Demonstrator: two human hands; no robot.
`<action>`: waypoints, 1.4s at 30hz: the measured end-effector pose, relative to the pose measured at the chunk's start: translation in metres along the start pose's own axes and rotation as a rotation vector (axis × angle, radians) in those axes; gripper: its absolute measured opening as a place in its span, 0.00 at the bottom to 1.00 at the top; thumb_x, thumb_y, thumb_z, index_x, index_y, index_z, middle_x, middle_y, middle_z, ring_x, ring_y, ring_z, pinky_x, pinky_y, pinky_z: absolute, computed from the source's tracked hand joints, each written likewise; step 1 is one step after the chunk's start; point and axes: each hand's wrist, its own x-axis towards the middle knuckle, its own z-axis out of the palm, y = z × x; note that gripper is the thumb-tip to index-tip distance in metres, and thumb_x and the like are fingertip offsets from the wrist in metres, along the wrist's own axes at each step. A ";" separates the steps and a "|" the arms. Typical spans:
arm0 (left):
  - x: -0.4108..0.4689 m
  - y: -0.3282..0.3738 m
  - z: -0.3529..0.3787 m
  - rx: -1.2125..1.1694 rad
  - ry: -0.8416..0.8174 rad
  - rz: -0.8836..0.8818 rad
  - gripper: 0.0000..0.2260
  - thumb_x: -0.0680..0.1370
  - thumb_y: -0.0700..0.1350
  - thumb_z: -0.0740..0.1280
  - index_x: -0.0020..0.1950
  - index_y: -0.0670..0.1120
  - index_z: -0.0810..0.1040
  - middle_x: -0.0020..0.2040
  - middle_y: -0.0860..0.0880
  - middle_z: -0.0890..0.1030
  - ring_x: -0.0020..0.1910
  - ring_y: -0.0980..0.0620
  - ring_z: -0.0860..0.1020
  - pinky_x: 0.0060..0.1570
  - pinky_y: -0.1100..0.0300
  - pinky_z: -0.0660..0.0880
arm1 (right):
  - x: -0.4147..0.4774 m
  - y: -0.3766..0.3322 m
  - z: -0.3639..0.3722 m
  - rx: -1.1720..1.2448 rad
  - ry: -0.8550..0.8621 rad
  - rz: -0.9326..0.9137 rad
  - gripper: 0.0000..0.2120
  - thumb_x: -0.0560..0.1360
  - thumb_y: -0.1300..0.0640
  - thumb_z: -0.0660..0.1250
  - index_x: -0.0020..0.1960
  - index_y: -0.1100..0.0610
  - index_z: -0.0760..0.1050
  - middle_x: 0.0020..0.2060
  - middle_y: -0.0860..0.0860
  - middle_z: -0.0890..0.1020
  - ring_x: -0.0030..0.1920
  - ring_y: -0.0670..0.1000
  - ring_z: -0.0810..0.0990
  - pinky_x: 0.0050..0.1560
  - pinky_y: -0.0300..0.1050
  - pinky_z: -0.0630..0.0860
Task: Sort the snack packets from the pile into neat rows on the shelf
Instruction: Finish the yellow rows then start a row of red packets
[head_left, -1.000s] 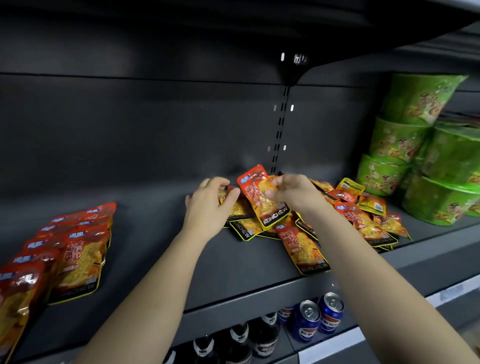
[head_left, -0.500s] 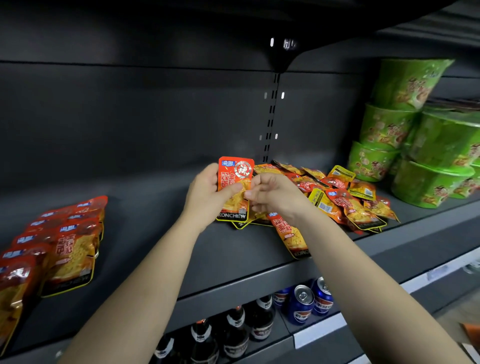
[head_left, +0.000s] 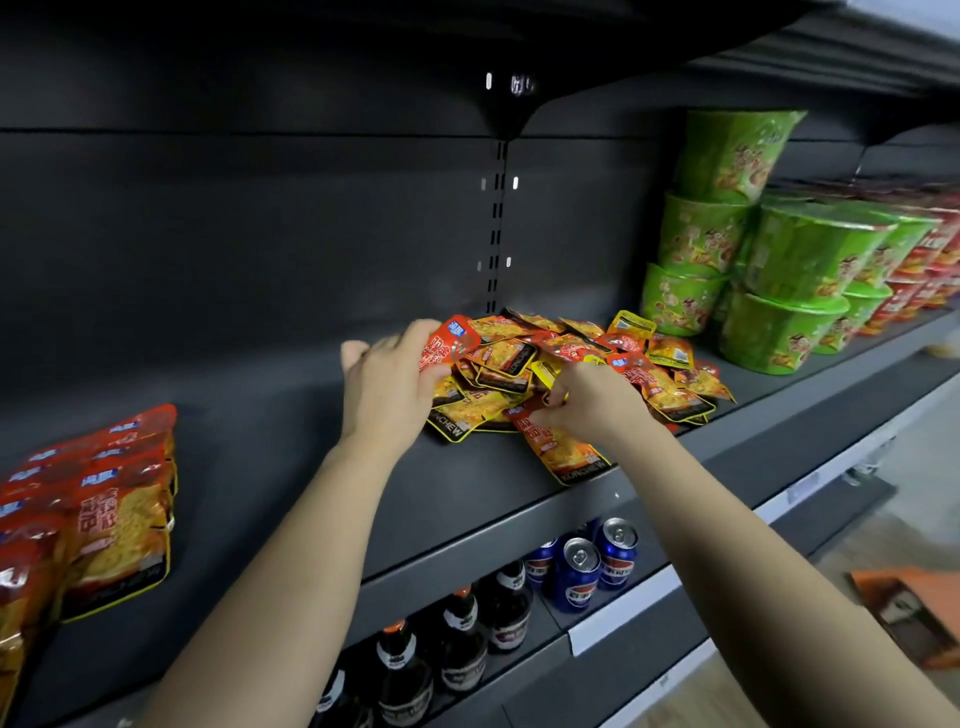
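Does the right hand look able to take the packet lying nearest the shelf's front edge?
Probably yes: the right hand seems to pinch that packet at its top end, and nothing covers the rest of it.

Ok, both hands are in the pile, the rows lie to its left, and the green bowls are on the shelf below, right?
No. The head view shows the green bowls on the same shelf as the pile, right of it; bottles and cans stand on the shelf below. The left hand, right hand and rows are as stated.
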 end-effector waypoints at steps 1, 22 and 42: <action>0.000 0.000 0.000 0.017 0.001 0.013 0.15 0.77 0.49 0.69 0.63 0.49 0.74 0.51 0.50 0.82 0.50 0.47 0.78 0.51 0.56 0.58 | -0.003 0.000 0.001 -0.049 -0.003 0.023 0.21 0.69 0.42 0.73 0.35 0.60 0.74 0.31 0.53 0.74 0.35 0.56 0.76 0.30 0.41 0.65; -0.007 0.008 0.001 0.217 -0.161 0.090 0.10 0.79 0.46 0.64 0.60 0.50 0.73 0.55 0.53 0.79 0.55 0.49 0.72 0.56 0.53 0.56 | -0.018 -0.015 -0.006 0.211 -0.098 0.139 0.32 0.68 0.50 0.77 0.67 0.58 0.69 0.62 0.56 0.75 0.61 0.56 0.75 0.49 0.44 0.71; -0.016 -0.027 -0.055 0.426 -0.209 0.017 0.07 0.78 0.45 0.62 0.56 0.50 0.71 0.51 0.53 0.76 0.53 0.49 0.72 0.52 0.54 0.56 | 0.004 -0.069 -0.021 0.103 0.022 -0.281 0.18 0.74 0.50 0.70 0.61 0.57 0.77 0.58 0.54 0.80 0.59 0.55 0.77 0.54 0.45 0.74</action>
